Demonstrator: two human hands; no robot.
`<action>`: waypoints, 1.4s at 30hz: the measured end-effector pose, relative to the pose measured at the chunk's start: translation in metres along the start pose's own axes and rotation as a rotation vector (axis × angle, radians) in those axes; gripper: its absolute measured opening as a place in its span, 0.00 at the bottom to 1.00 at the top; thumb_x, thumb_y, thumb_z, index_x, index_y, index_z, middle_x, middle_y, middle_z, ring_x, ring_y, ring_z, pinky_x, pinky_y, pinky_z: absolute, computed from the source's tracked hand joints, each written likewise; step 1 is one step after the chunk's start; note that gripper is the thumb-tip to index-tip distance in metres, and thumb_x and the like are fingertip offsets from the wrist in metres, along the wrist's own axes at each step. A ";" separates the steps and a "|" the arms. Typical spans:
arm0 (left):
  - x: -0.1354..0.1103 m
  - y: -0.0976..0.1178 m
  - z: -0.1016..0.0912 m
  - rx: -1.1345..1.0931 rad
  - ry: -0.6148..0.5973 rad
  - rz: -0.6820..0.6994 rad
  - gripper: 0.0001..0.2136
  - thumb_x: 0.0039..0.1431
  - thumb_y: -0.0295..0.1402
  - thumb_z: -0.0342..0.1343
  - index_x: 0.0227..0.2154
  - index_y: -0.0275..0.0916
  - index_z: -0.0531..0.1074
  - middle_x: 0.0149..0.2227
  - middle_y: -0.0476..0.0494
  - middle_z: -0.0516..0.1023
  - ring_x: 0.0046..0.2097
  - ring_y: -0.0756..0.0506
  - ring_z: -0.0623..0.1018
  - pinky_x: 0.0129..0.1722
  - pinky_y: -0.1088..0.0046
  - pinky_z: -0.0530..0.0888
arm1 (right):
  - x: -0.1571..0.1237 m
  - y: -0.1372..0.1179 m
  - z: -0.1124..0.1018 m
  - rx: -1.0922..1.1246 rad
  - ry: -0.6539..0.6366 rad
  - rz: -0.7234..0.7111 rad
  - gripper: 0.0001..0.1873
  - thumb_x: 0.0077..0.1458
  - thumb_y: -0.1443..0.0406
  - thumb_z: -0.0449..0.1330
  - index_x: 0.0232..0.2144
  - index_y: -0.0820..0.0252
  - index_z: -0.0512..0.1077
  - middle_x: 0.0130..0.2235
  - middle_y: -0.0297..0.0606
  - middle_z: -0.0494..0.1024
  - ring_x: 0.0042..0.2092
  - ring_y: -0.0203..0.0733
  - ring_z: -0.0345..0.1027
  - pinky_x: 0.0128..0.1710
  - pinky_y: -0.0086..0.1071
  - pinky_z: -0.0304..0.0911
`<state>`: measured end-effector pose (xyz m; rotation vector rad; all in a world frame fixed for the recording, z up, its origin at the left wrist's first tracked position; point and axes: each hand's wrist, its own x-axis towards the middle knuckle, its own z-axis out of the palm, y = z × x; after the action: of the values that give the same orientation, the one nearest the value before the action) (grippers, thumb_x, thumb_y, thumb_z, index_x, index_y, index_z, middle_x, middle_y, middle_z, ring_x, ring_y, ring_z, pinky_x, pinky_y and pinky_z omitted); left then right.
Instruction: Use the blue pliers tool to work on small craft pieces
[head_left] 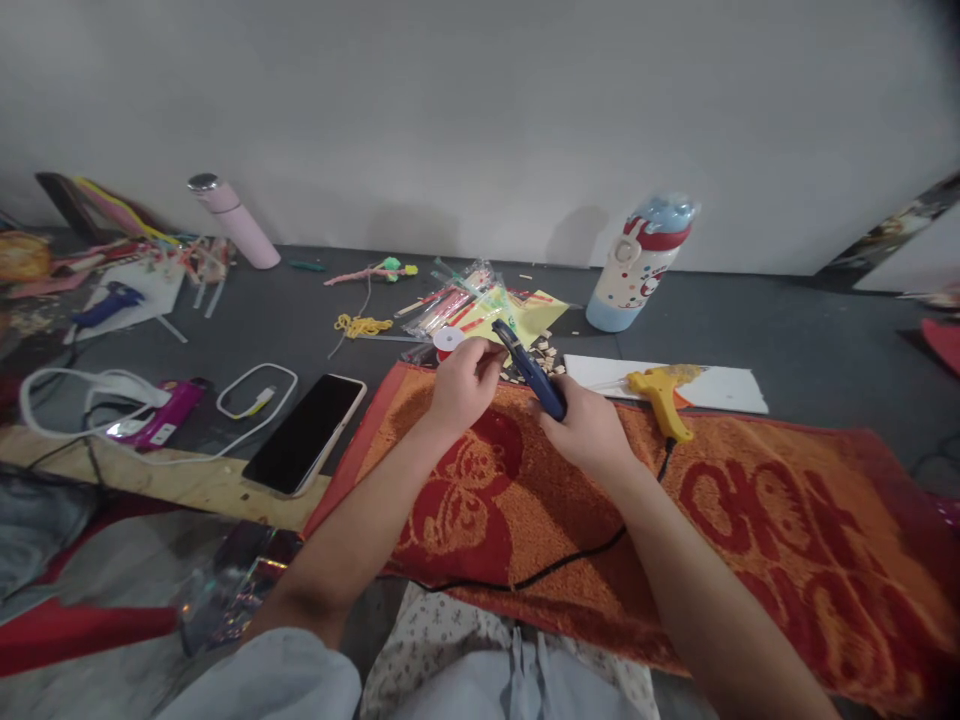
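My right hand [589,425] is wrapped round a dark blue hand tool [536,375], shaped like pliers or cutters, its narrow head pointing up and to the left. Just left of that head, my left hand [466,382] is closed in a pinch; anything between its fingertips is too small to make out. Both hands are above the back edge of an orange and red towel [577,500]. Small pale wooden bits [541,352] lie scattered behind the tool. Beside my left fingers stands a white-topped spool [448,340] with red on it.
Packets of sticks [457,300] lie on yellow paper [536,318]. A yellow glue gun [664,390] rests on a white board [731,388], its black cord crossing the towel. A bottle [637,265] stands behind. Leftward are a phone [306,435], power strip [161,412] and pink flask [236,222].
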<state>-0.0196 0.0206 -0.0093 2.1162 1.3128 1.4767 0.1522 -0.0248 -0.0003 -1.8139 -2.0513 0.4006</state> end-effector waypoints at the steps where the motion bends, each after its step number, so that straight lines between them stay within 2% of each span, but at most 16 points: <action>1: -0.001 0.000 0.001 0.020 0.060 0.065 0.02 0.58 0.29 0.52 0.34 0.38 0.67 0.35 0.43 0.74 0.38 0.48 0.75 0.38 0.71 0.73 | 0.001 0.001 0.001 0.019 0.008 0.013 0.18 0.54 0.56 0.53 0.42 0.60 0.69 0.34 0.47 0.79 0.35 0.52 0.73 0.30 0.34 0.58; 3: -0.002 0.001 0.002 0.030 0.200 0.185 0.07 0.58 0.32 0.53 0.39 0.39 0.64 0.41 0.41 0.71 0.44 0.46 0.73 0.42 0.68 0.72 | 0.004 0.003 0.003 0.098 0.034 0.044 0.15 0.54 0.56 0.53 0.39 0.59 0.70 0.33 0.45 0.79 0.34 0.51 0.73 0.30 0.34 0.57; 5: -0.005 0.006 0.002 0.010 0.262 0.270 0.08 0.59 0.33 0.54 0.39 0.40 0.62 0.40 0.42 0.70 0.44 0.47 0.72 0.42 0.68 0.72 | 0.006 0.007 0.006 0.243 0.063 0.065 0.14 0.54 0.54 0.53 0.34 0.58 0.69 0.30 0.41 0.77 0.31 0.47 0.71 0.29 0.33 0.57; 7: -0.008 0.013 0.001 -0.009 0.199 0.332 0.05 0.60 0.32 0.53 0.35 0.40 0.62 0.34 0.46 0.69 0.38 0.49 0.71 0.39 0.70 0.71 | 0.008 0.009 0.010 0.443 0.069 0.072 0.14 0.53 0.52 0.53 0.30 0.57 0.68 0.25 0.36 0.74 0.27 0.43 0.67 0.27 0.32 0.57; 9: -0.013 0.021 0.003 -0.020 0.068 0.350 0.04 0.60 0.32 0.52 0.31 0.40 0.62 0.29 0.48 0.70 0.34 0.50 0.71 0.36 0.72 0.70 | 0.009 0.011 0.014 0.636 0.046 0.061 0.16 0.52 0.51 0.54 0.29 0.57 0.67 0.22 0.32 0.71 0.24 0.39 0.64 0.25 0.31 0.58; 10: -0.016 0.024 0.005 -0.025 0.009 0.324 0.06 0.60 0.33 0.52 0.30 0.39 0.62 0.28 0.49 0.70 0.33 0.50 0.71 0.36 0.72 0.70 | 0.010 0.010 0.016 0.699 0.053 0.056 0.16 0.51 0.51 0.55 0.29 0.58 0.67 0.22 0.31 0.70 0.24 0.39 0.63 0.25 0.31 0.58; 12: -0.020 0.027 0.011 -0.050 -0.082 0.157 0.08 0.59 0.37 0.54 0.31 0.39 0.64 0.30 0.47 0.72 0.33 0.49 0.72 0.36 0.70 0.71 | 0.009 0.009 0.019 0.759 0.084 0.040 0.14 0.49 0.54 0.55 0.30 0.59 0.69 0.23 0.32 0.71 0.24 0.38 0.62 0.25 0.31 0.60; 15: -0.023 0.024 0.018 -0.185 -0.183 -0.111 0.19 0.56 0.43 0.56 0.44 0.37 0.63 0.42 0.39 0.73 0.39 0.45 0.75 0.41 0.66 0.73 | 0.007 0.005 0.022 0.699 0.141 -0.003 0.13 0.49 0.58 0.54 0.33 0.60 0.70 0.26 0.35 0.74 0.26 0.40 0.65 0.28 0.32 0.62; 17: -0.023 0.022 0.021 -0.290 -0.317 -0.150 0.21 0.56 0.44 0.55 0.47 0.37 0.63 0.47 0.36 0.72 0.47 0.42 0.75 0.49 0.61 0.71 | 0.004 0.003 0.023 0.617 0.166 -0.044 0.13 0.49 0.59 0.54 0.35 0.60 0.71 0.29 0.37 0.77 0.29 0.43 0.69 0.30 0.33 0.63; 20: -0.023 0.022 0.021 -0.392 -0.460 -0.164 0.23 0.54 0.46 0.57 0.48 0.38 0.64 0.49 0.37 0.71 0.53 0.38 0.71 0.55 0.57 0.67 | 0.001 -0.001 0.024 0.516 0.176 -0.107 0.15 0.51 0.58 0.54 0.38 0.60 0.70 0.31 0.41 0.79 0.31 0.46 0.71 0.30 0.35 0.63; 24: -0.026 0.023 0.021 -0.502 -0.431 -0.225 0.26 0.51 0.47 0.60 0.50 0.39 0.63 0.48 0.38 0.71 0.54 0.38 0.70 0.56 0.56 0.66 | -0.003 -0.001 0.026 0.437 0.191 -0.166 0.17 0.51 0.59 0.53 0.41 0.60 0.69 0.33 0.43 0.79 0.32 0.49 0.73 0.31 0.37 0.65; 29: -0.032 0.017 0.022 -0.564 -0.412 -0.219 0.27 0.52 0.48 0.58 0.51 0.39 0.61 0.48 0.38 0.70 0.51 0.39 0.71 0.54 0.57 0.68 | -0.005 0.000 0.028 0.325 0.210 -0.213 0.24 0.47 0.63 0.51 0.48 0.61 0.67 0.37 0.46 0.80 0.36 0.54 0.75 0.32 0.39 0.66; 34: -0.035 0.017 0.021 -0.582 -0.399 -0.216 0.26 0.52 0.49 0.58 0.50 0.40 0.65 0.48 0.38 0.72 0.53 0.38 0.71 0.56 0.56 0.67 | -0.008 -0.003 0.022 0.257 0.207 -0.240 0.26 0.48 0.62 0.50 0.51 0.62 0.65 0.43 0.48 0.80 0.35 0.54 0.76 0.32 0.41 0.68; 42: -0.035 0.019 0.018 -0.503 -0.410 -0.174 0.22 0.54 0.49 0.56 0.47 0.40 0.67 0.44 0.39 0.75 0.50 0.38 0.73 0.54 0.56 0.70 | -0.011 -0.007 0.017 0.211 0.204 -0.242 0.27 0.47 0.61 0.49 0.50 0.64 0.65 0.43 0.49 0.80 0.35 0.54 0.76 0.33 0.41 0.68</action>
<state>0.0029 -0.0124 -0.0281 1.7919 0.8416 1.0801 0.1392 -0.0365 -0.0137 -1.4043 -1.9737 0.3338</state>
